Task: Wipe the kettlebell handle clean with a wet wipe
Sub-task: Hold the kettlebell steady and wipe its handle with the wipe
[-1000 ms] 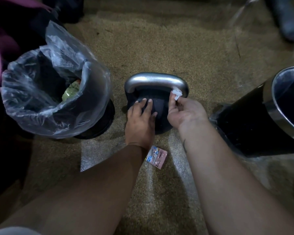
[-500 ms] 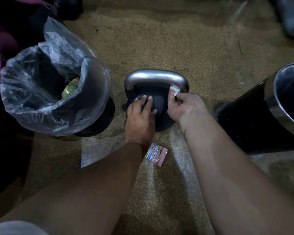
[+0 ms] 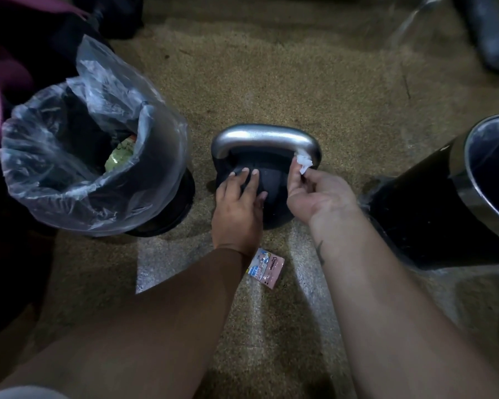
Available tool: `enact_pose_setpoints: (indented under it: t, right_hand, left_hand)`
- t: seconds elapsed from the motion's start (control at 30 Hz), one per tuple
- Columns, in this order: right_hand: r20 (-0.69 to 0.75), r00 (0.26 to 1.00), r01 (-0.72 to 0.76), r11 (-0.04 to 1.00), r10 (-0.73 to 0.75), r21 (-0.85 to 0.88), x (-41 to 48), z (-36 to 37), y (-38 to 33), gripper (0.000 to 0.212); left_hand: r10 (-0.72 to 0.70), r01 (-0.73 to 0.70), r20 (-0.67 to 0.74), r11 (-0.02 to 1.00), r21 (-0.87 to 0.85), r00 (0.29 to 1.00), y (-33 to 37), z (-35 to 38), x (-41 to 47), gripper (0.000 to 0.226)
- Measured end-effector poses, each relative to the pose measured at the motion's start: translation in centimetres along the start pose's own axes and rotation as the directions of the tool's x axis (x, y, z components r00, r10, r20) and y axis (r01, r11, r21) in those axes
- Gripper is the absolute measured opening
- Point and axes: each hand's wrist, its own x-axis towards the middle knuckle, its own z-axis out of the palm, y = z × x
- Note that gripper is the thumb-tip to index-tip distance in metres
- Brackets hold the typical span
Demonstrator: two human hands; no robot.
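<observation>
at the centre of the frame a black round kettlebell (image 3: 271, 194) with a silver metal handle (image 3: 264, 139) stands on speckled tan carpet (image 3: 271, 76). the left hand (image 3: 238, 208) lies flat and spread on the black body. the right hand (image 3: 319, 194) pinches a crumpled white wet wipe (image 3: 303, 162) against the handle's right bend. below the left wrist lies a small pink wipe packet (image 3: 267, 267); its print is too small to read. a black bin with a clear plastic liner (image 3: 98, 156) sits at left, and a black bin with a chrome rim (image 3: 455, 191) at right.

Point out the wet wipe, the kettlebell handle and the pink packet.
wet wipe (image 3: 303, 163), head view, crumpled middle.
kettlebell handle (image 3: 264, 139), head view, top bar.
pink packet (image 3: 267, 267), head view, printed face.
</observation>
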Motion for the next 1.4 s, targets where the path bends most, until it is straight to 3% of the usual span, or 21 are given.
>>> enact_pose_setpoints:
  t: [0.5,0.67,0.77,0.93,1.4]
  right_hand:
    - [0.009,1.0,0.02,0.999,-0.02,-0.037,0.13,0.08,0.19,0.01]
    - [-0.018,0.999,0.04,0.998,-0.041,-0.04,0.55,0.52,0.24,0.025]
    - [-0.008,0.999,0.038,0.998,-0.039,-0.052,-0.05,0.47,0.34,0.012]
    - [-0.026,0.999,0.031,0.999,-0.033,-0.045,0.11,0.42,0.24,0.009]
    - [0.008,0.999,0.041,0.999,-0.041,-0.032,-0.2,0.01,0.7,0.023]
  left_hand:
    - [-0.015,0.015,0.018,1.0,-0.003,1.0,0.1,-0.28,-0.03,0.041]
    - [-0.007,0.007,-0.001,1.0,0.004,1.0,0.05,-0.12,0.04,0.041]
    - [-0.015,0.015,0.01,1.0,-0.017,1.0,0.06,-0.15,-0.07,0.041]
    - [-0.016,0.017,0.012,1.0,-0.009,1.0,0.14,-0.26,0.07,0.041]
    - [-0.012,0.012,0.023,1.0,0.0,1.0,0.09,-0.29,0.07,0.042]
